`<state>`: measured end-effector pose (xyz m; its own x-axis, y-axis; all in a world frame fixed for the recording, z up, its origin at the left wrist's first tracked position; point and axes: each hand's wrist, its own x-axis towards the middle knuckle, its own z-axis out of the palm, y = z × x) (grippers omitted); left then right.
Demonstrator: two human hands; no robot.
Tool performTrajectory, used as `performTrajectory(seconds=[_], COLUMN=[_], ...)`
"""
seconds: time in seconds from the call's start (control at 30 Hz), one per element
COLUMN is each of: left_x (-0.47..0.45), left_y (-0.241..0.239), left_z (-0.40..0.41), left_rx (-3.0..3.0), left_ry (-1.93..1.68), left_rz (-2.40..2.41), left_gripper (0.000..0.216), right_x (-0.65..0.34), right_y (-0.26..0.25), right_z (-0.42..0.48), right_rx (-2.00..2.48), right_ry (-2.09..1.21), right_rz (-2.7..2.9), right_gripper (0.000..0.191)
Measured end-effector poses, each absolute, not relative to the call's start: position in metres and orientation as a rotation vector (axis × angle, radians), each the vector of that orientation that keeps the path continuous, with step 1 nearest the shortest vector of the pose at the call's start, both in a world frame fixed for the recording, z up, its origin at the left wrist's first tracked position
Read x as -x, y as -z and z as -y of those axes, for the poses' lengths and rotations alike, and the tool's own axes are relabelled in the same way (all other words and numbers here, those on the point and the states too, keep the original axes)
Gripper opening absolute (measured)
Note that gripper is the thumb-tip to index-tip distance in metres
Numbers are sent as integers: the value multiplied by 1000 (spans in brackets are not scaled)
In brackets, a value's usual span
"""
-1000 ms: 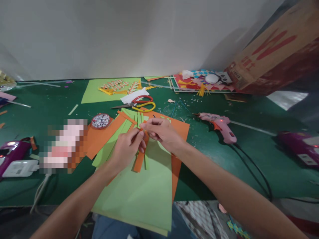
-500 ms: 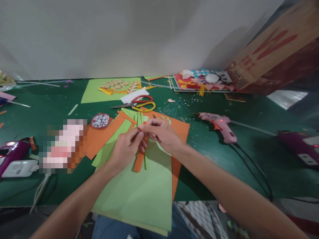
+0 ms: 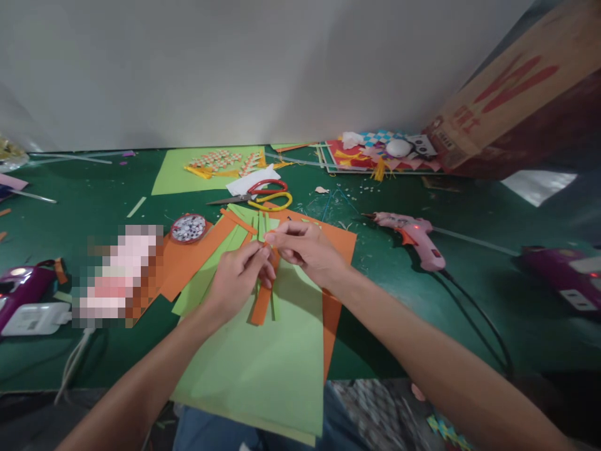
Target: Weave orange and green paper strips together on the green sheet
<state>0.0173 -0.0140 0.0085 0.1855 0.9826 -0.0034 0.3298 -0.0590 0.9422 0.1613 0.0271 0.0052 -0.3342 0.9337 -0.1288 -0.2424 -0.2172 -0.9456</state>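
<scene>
My left hand (image 3: pixel 239 275) and my right hand (image 3: pixel 305 250) meet over a pile of paper at the table's middle. Both pinch the top of an orange paper strip (image 3: pixel 261 304) that hangs down between them, with thin green strips (image 3: pixel 275 305) beside it. Under the hands lie a large light green sheet (image 3: pixel 263 369) and an orange sheet (image 3: pixel 335 241). More green and orange strips (image 3: pixel 211 263) fan out to the left.
Red and yellow scissors (image 3: pixel 263 193) lie behind the pile. A round tin of googly eyes (image 3: pixel 188 228) sits left, a pink glue gun (image 3: pixel 413 235) with its black cable right. A cardboard box (image 3: pixel 521 106) leans at the far right. Purple devices (image 3: pixel 563 275) (image 3: pixel 21 285) flank both sides.
</scene>
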Motion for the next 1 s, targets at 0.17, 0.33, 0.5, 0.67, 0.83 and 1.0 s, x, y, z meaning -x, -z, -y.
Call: performTrajectory(seconds=[0.17, 0.33, 0.5, 0.67, 0.83, 1.0], left_x=[-18, -18, -18, -18, -18, -20], left_y=[-9, -9, -10, -9, -9, -8], left_z=[14, 15, 15, 16, 16, 15], left_rx=[-1573, -1578, -1601, -1581, -1556, -1530], left_ry=[-883, -863, -807, -798, -850, -819], left_rz=[-1305, -1302, -1296, -1270, -1270, -1287], left_gripper=[26, 28, 33, 33, 31, 28], right_x=[-160, -159, -163, -165, -164, -163], right_y=[-5, -7, -8, -9, -7, -5], right_z=[-25, -24, -27, -29, -28, -27], right_rx=[939, 938, 946, 959, 983, 960], right_ry=[-1647, -1639, -1620, -1619, -1725, -1719], right_rz=[1137, 1108, 1063, 1076, 1217, 1213], right_gripper=[30, 30, 40, 39, 32, 32])
